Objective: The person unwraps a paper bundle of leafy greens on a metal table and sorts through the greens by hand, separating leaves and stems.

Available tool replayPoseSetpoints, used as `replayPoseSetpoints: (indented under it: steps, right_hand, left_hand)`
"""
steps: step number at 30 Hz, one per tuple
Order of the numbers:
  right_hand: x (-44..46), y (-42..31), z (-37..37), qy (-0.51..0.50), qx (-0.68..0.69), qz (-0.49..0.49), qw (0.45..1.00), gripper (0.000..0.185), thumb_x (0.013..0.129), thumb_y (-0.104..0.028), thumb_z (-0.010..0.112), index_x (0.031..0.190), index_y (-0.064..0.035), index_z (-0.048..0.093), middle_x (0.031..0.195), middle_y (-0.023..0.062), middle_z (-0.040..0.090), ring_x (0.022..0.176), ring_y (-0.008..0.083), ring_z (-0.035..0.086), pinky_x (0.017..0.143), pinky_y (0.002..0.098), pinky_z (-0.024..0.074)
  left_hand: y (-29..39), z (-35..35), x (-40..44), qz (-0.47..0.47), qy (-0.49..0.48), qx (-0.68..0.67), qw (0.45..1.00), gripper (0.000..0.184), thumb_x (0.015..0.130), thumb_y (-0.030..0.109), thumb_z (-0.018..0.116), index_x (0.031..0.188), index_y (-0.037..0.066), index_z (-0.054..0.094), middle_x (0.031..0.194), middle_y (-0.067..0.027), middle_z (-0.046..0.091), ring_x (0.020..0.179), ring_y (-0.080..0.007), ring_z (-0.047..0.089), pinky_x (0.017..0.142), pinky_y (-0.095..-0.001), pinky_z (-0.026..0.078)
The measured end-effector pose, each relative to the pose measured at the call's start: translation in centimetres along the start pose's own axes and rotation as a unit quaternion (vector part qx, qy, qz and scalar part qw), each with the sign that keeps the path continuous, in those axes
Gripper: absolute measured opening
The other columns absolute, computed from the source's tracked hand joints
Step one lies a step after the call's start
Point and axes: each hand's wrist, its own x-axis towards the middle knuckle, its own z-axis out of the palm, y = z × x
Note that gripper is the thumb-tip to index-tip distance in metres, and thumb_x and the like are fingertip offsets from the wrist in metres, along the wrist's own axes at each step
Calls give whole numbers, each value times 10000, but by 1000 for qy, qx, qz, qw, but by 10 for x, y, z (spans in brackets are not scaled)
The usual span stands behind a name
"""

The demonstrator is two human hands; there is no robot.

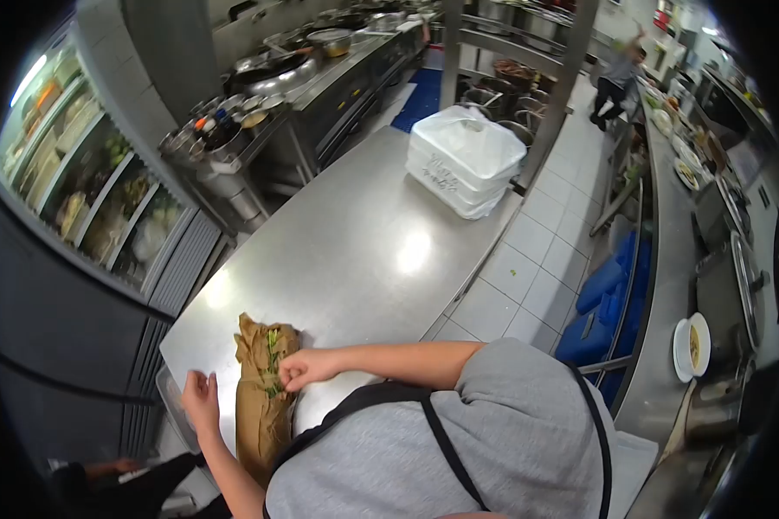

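A brown paper bundle point(260, 437) lies lengthwise on the steel table, close to my body, its paper torn open near the far end. Leafy green herbs point(273, 346) show through the opening. My right hand point(310, 368) is closed at the right side of that opening, its fingertips pinching at the herbs. Just left of the bundle, my left hand point(201, 401) is raised at the table's edge, thumb and fingers apart and nothing visible between them.
White plastic tubs point(467, 164) with handwriting stand at the far end of the steel table point(346, 251). Left is a glass-door fridge point(86, 173); right, a counter with a white bowl point(692, 346). Two other people are in view, one lower left, one far right.
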Motion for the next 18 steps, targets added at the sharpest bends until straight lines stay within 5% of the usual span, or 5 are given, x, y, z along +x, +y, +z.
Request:
replayPoseSetpoints:
  steps: [3,7,9,13,18]
  right_hand:
    - [6,77,-10,46,-22,-6,999,160,832,-187,679,879,-73,577,798,-4,595,735,106,545,674,271,467]
    - [13,52,-31,203,-135,111,963,187,768,-241,707,798,-87,607,695,31,624,653,112,563,589,299,478]
    - [24,51,-48,277,-157,45,947,156,812,-226,650,789,-80,599,653,19,602,600,106,539,560,279,449]
    - [33,21,-73,282,-91,104,949,196,826,-221,642,736,-72,550,626,-11,534,527,90,455,495,267,372]
    - [42,51,-82,340,-44,162,925,202,871,-209,599,735,-116,483,600,-58,419,485,38,335,422,217,277]
  left_hand:
    - [-70,30,28,-28,-73,133,988,409,719,328,772,751,22,503,634,-110,538,587,-235,493,558,-366,419]
    - [-74,58,65,-53,-96,111,988,589,755,580,639,752,-6,576,723,-175,613,668,-304,581,608,-402,455]
    - [-55,62,77,-92,-92,40,991,585,768,587,612,796,3,604,772,-176,635,727,-303,602,665,-392,469]
    - [-1,60,105,-92,-164,52,981,567,773,618,575,820,56,622,802,-141,640,790,-282,616,709,-384,477]
    - [-24,93,128,-109,-199,91,970,550,766,606,596,832,61,619,836,-137,644,814,-276,617,729,-380,481]
